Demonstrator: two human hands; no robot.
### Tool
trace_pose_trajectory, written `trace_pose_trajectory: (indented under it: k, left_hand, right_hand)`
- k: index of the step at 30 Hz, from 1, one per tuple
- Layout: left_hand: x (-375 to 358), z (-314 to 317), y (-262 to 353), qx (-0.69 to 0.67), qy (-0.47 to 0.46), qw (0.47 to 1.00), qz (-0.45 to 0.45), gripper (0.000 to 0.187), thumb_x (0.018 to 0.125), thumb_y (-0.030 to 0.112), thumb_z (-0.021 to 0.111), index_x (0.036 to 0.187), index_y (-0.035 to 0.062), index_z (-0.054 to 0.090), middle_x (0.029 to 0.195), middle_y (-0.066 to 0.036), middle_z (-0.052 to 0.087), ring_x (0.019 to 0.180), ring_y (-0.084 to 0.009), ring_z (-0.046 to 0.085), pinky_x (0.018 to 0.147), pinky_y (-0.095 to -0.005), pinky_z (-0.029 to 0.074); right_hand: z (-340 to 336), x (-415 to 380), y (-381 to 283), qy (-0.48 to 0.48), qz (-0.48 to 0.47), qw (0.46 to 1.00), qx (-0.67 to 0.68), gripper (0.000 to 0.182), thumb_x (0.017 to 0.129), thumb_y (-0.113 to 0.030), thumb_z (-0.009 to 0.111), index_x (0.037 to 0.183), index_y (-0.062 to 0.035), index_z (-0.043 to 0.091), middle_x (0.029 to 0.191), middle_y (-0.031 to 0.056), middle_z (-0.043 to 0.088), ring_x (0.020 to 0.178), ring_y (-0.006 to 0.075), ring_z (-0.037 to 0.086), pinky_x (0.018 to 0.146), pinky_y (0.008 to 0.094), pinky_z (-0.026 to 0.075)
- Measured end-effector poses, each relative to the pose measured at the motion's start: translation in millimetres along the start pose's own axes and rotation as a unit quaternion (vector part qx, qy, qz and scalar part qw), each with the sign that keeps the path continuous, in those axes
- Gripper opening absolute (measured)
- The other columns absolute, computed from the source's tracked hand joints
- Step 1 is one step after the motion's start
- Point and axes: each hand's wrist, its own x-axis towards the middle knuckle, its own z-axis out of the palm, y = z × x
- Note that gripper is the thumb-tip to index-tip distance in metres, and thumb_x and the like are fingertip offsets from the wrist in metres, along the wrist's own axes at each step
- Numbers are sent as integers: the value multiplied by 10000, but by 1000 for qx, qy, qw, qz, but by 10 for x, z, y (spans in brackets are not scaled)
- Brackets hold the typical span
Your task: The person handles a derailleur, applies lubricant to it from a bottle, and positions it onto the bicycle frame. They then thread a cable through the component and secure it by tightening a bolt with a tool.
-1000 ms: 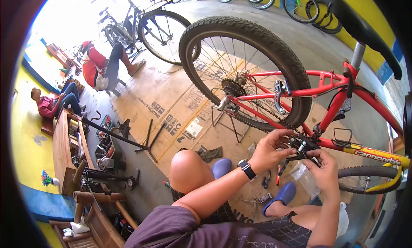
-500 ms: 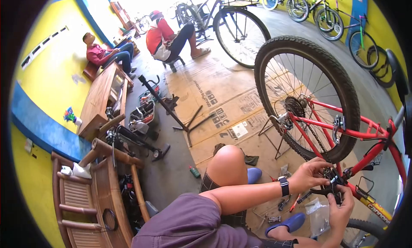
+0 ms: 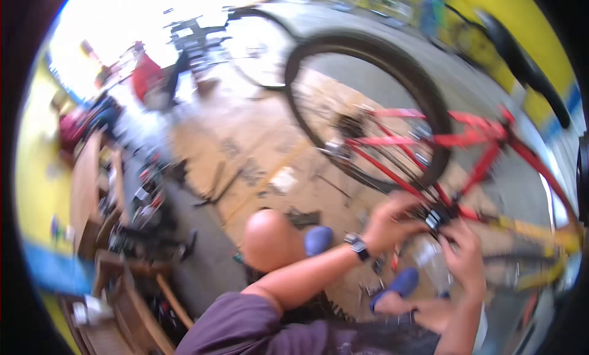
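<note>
- Cardboard sheet (image 3: 245, 149): is covering much of the floor, its print smearing in the blur.
- Red-and-yellow bicycle (image 3: 483, 169): is standing over to the right, its frame running from the rear end at mid-view out to the right edge.
- Two other people, upper left: one in red (image 3: 147, 79), one in dark red (image 3: 73, 127); both appearing too blurred for their hands to be read.
- Rear wheel (image 3: 343, 41): is standing beyond the hands, well apart from the fingers.
- Left hand (image 3: 396, 223), watch (image 3: 358, 246) on its wrist: thumb and fingertips are pinching a small dark part from its left side; exact contact blurring.
- Right hand (image 3: 464, 250): thumb and forefinger are pinching the same piece at its lower right edge, the other fingers curling beneath; contact again blurring.
- Blue clog (image 3: 402, 283): is sitting on a foot below the hands, near a clear plastic bag (image 3: 432, 263).
- Small dark part (image 3: 434, 219): is lying between both sets of fingertips, close by the bicycle's lower middle; rightward from the left fingers, up and leftward from the right. Neither hand is sitting nearer, both touching. Its pale patch is slanting; I am not managing to tell its long axis.
</note>
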Motion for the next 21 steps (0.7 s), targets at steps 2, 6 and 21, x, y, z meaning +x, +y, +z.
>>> trace_pose_trajectory:
  k: [2, 6, 21]
  left_hand:
    - [-9, 92, -187, -93, 25, 994, -45, 505, 755, -2, 843, 1227, 43, 670, 1158, -53, 616, 922, -120, 643, 742, -275, 564]
    - [-56, 135, -221, -73, -5, 997, -33, 530, 781, -124, 774, 1278, -28, 618, 1214, -55, 558, 898, -63, 579, 778, -213, 539]
    - [-100, 147, -261, -115, -11, 984, -133, 526, 820, -144, 733, 1317, -93, 570, 1083, -48, 646, 878, -55, 592, 795, -215, 534]
  right_hand:
    - [15, -18, 72, 25, -24, 999, -6, 133, 805, -12, 692, 935, 12, 678, 988, 175, 644, 890, 372, 645, 788, 419, 532]
    - [14, -154, 184, 4, -42, 999, -1, 121, 823, -43, 675, 929, 9, 651, 940, 151, 592, 843, 331, 650, 706, 415, 538]
    - [-14, -257, 325, -42, -16, 995, 92, 209, 765, -68, 679, 941, 8, 599, 962, 159, 576, 829, 375, 623, 752, 445, 517]
